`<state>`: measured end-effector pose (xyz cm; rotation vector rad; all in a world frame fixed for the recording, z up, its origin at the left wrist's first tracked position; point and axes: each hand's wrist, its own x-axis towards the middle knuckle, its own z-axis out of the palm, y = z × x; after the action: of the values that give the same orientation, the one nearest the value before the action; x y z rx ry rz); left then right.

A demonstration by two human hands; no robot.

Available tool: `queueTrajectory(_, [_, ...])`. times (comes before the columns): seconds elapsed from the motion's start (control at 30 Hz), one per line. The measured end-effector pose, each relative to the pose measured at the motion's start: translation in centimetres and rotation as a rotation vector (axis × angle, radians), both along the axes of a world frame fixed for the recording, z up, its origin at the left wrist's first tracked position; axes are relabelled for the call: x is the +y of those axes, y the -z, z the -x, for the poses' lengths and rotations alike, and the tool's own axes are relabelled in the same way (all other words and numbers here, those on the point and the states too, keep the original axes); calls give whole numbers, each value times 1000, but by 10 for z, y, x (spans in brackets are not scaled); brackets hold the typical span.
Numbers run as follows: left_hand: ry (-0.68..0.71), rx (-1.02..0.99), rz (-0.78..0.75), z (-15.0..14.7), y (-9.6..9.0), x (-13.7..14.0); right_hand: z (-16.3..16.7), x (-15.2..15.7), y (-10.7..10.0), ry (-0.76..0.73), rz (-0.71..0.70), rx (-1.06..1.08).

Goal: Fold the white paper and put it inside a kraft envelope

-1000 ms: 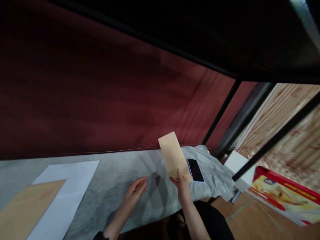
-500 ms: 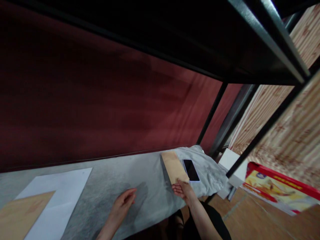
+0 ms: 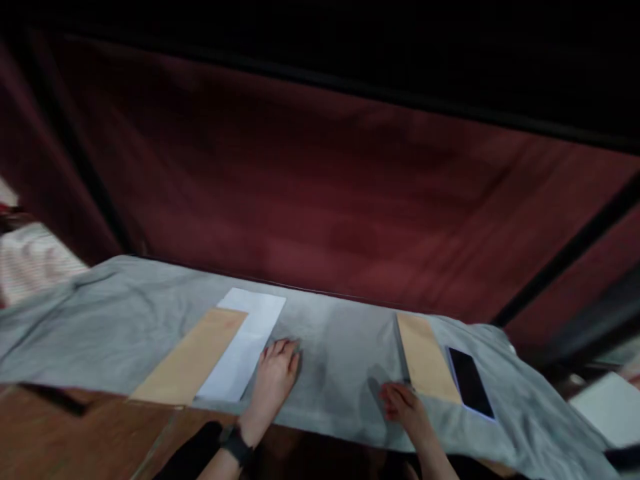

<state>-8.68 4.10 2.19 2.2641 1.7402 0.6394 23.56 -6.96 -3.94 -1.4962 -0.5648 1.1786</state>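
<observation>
My left hand (image 3: 276, 373), a dark watch (image 3: 236, 445) on its wrist, is held palm down beside the right edge of a white sheet of paper (image 3: 245, 347). Its fingers are loosely bent and I see nothing in them. Partly covering that sheet on its left is a tan envelope-like paper (image 3: 193, 360). My right hand (image 3: 403, 408) hovers with loosely curled fingers just left of the near end of a second tan paper piece (image 3: 427, 357), apparently holding nothing. A phone (image 3: 471, 381) with a dark screen lies right of that piece.
Grey cloth (image 3: 345, 347) covers the long work surface. Behind it hangs a dark red curtain-like backdrop (image 3: 320, 220), and a dark shelf (image 3: 320, 40) spans overhead. A slanted black post (image 3: 565, 250) stands at the right, near a white box-like object (image 3: 607, 407).
My right hand has let go of the tan paper, which now lies flat left of the phone. My left hand is now close to the white sheet. The view has swung left.
</observation>
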Motion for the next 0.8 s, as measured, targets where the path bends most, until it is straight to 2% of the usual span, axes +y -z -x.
queueTrajectory(0.07, [-92,127,22,20,-2,-3,27,13,-7,-92,12,-22])
queueTrajectory(0.2, [-284,282,128,50,3,-8,100,45,-38,-227,-37,120])
queueTrajectory(0.3, [-286,318,196,57,2,-10,163,73,-56,-343,-76,197])
queueTrajectory(0.37, [-268,318,204,56,-1,-9,200,92,-61,-373,-63,190])
queueTrajectory(0.53, [-287,270,202,58,-10,-2,259,136,-56,-454,12,78])
queueTrajectory(0.7, [-303,181,216,73,-15,4,285,173,-43,-502,80,-80])
queueTrajectory(0.8, [-278,130,214,83,-16,5,295,190,-37,-519,68,-181])
